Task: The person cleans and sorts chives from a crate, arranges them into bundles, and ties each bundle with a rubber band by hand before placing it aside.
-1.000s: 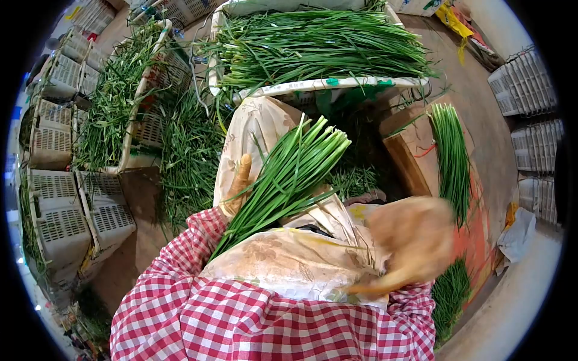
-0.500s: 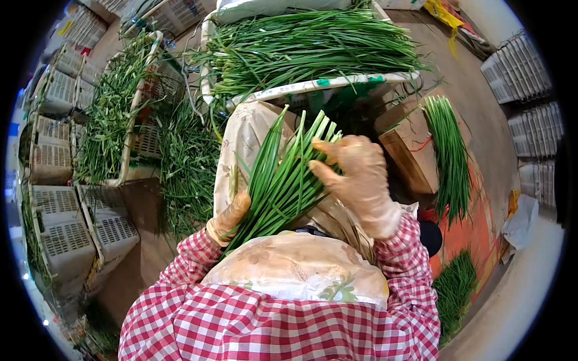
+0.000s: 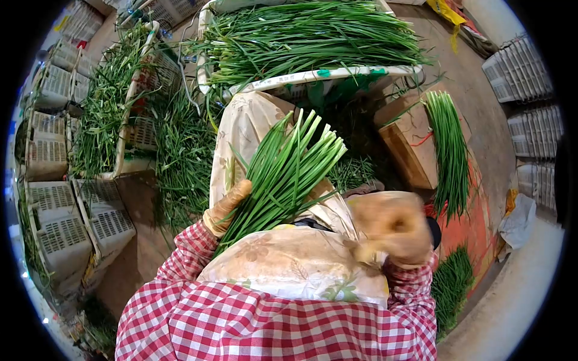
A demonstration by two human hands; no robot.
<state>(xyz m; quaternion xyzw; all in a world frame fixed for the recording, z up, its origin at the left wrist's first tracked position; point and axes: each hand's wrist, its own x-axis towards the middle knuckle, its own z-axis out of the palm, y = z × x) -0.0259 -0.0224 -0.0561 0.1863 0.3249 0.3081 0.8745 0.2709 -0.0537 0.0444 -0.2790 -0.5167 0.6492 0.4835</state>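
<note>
A loose bunch of Chinese chives (image 3: 289,165) lies across my lap, pale cut ends fanned toward the upper right. My left hand (image 3: 229,207), gloved, is wrapped round the lower left of the bunch, thumb on top and fingers hidden beneath the leaves. Smeared by motion, my right hand (image 3: 391,225) hangs over my right thigh, apart from the bunch; its fingers cannot be made out. A stained apron (image 3: 295,256) covers my lap. To the right, a neat bundle of chives (image 3: 448,156) rests on a cardboard-coloured block (image 3: 406,144).
A white crate (image 3: 313,78) heaped with chives stands ahead. At left, another crate (image 3: 129,132) holds loose leaves, with trimmings (image 3: 186,156) beside it. White baskets (image 3: 57,222) line the left, and stacked crates (image 3: 518,69) the right. More chives (image 3: 456,286) lie at lower right.
My right hand has left the cut ends of the bunch and moved down and right, toward my body. My left hand keeps its hold on the chives.
</note>
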